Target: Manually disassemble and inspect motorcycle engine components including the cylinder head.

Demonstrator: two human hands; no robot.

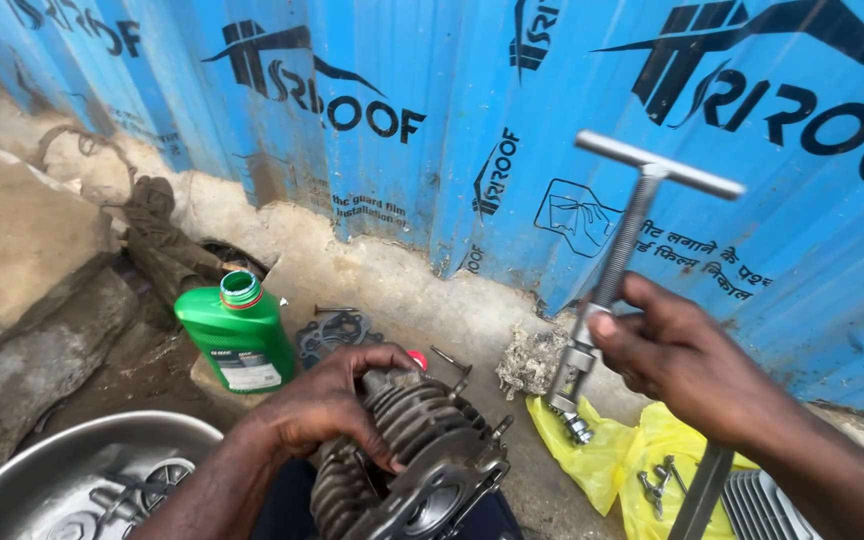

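The person's left hand [327,405] is clamped over the top of a finned engine cylinder head [417,455] that rests low in the view against the person's lap, fingers wrapped across the cooling fins and thumb toward the body. The right hand [687,365] is closed around the threaded shaft of a T-handle valve spring compressor [607,275], held upright just to the right of the cylinder head and apart from it, its lower clamp end hanging above a yellow plastic bag [607,455] on which small bolts [657,480] lie. The casting looks heavy, rigid and probably oily, so it likely handles best gripped across the fins or by its flat flange, not by the thin fin edges, which could chip. The tool looks like stiff steel, easy to steady by its shaft. Behind stand a green oil bottle [237,340] with its cap on, a dark gasket [337,330] on the concrete ledge, and a blue corrugated metal wall [432,110]. A steel basin [22,470] holding parts sits at lower left.
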